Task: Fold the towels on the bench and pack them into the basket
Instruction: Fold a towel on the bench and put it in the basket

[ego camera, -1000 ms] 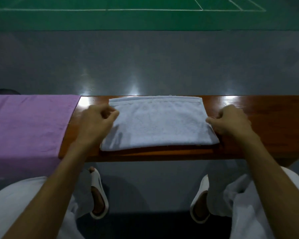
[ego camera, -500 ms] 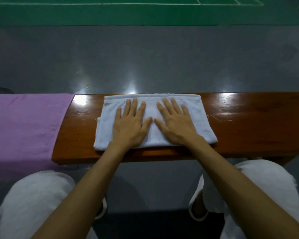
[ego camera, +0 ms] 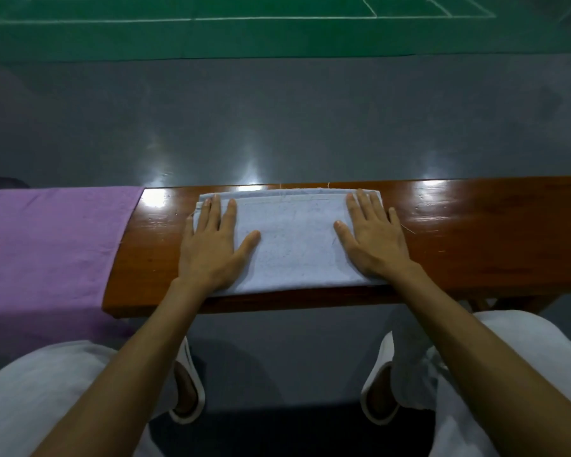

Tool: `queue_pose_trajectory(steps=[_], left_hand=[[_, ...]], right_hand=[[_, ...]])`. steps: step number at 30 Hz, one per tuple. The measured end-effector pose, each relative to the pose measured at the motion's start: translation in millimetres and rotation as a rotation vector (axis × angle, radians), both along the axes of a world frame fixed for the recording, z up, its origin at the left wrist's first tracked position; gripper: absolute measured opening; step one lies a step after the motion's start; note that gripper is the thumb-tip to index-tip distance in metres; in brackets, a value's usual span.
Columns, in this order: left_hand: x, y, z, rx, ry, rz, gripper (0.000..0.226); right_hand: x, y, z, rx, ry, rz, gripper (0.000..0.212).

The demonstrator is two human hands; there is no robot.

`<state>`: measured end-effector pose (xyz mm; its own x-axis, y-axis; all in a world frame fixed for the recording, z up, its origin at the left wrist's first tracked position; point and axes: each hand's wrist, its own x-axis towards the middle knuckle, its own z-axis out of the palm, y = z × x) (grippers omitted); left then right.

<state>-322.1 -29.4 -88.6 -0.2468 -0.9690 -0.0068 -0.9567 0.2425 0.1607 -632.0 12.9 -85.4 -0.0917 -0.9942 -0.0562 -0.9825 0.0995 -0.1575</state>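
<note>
A folded pale blue-white towel (ego camera: 294,239) lies flat on the glossy brown wooden bench (ego camera: 475,232), in front of me. My left hand (ego camera: 211,245) rests palm down on the towel's left end, fingers spread. My right hand (ego camera: 373,239) rests palm down on its right end, fingers also spread. Neither hand grips anything. A purple towel (ego camera: 47,245) is spread over the bench's left part and hangs over its near edge. No basket is in view.
Beyond the bench is grey shiny floor (ego camera: 277,120), then a green court with white lines (ego camera: 244,28). My knees in white trousers and white slippers (ego camera: 185,390) are below the bench's near edge. Bare bench surface extends to the right.
A second ago both hands gripped the towel's ends; then they pressed flat side by side at its middle. Now they have slid apart to the left and right ends.
</note>
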Motion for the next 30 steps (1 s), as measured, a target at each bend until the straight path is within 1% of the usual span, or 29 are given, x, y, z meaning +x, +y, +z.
queue_pose_trajectory(steps=[6, 8, 10, 12, 14, 15, 17, 18, 19, 21, 23, 26, 30], left_hand=[[2.4, 0.8, -2.1, -0.016, 0.023, -0.014, 0.091], [2.6, 0.9, -1.5, -0.020, 0.041, -0.020, 0.088], [1.5, 2.0, 0.8, -0.016, 0.087, -0.018, 0.087], [-3.4, 5.6, 5.1, -0.014, 0.137, -0.016, 0.082], [-13.3, 12.5, 9.2, -0.024, 0.181, -0.029, 0.073], [-19.6, 16.9, 10.7, -0.027, 0.201, -0.042, 0.071], [-31.9, 26.5, 11.8, -0.016, 0.218, -0.076, 0.071], [-37.2, 30.7, 10.1, -0.004, 0.208, -0.092, 0.072], [-41.0, 34.0, 6.7, 0.005, 0.179, -0.108, 0.073], [-47.4, 37.6, 0.5, -0.005, 0.097, -0.134, 0.079], [-53.3, 38.2, -3.2, -0.023, 0.058, -0.129, 0.086], [-60.1, 37.1, -5.3, -0.032, 0.061, -0.131, 0.088], [-69.6, 37.6, -5.7, -0.024, 0.083, -0.149, 0.089]], right_hand=[[3.0, 3.1, 3.8, -0.013, -0.015, 0.002, 0.078], [2.8, 3.6, 4.1, -0.018, -0.039, 0.014, 0.076], [3.6, 5.4, 3.6, -0.069, -0.106, 0.019, 0.071], [4.2, 8.8, 5.4, -0.135, -0.220, -0.006, 0.074], [2.0, 12.9, 10.4, -0.189, -0.308, -0.073, 0.079], [-0.1, 15.3, 12.8, -0.230, -0.310, -0.123, 0.079], [-3.6, 19.8, 19.4, -0.300, -0.246, -0.245, 0.067], [-4.2, 21.8, 22.7, -0.297, -0.202, -0.305, 0.061], [-4.1, 23.0, 24.8, -0.265, -0.172, -0.356, 0.057], [-3.4, 23.2, 26.2, -0.184, -0.171, -0.416, 0.056], [-5.5, 21.8, 28.1, -0.140, -0.197, -0.424, 0.053], [-12.3, 20.6, 34.2, -0.085, -0.246, -0.394, 0.028], [-30.6, 17.3, 39.6, -0.038, -0.417, -0.397, 0.023]])
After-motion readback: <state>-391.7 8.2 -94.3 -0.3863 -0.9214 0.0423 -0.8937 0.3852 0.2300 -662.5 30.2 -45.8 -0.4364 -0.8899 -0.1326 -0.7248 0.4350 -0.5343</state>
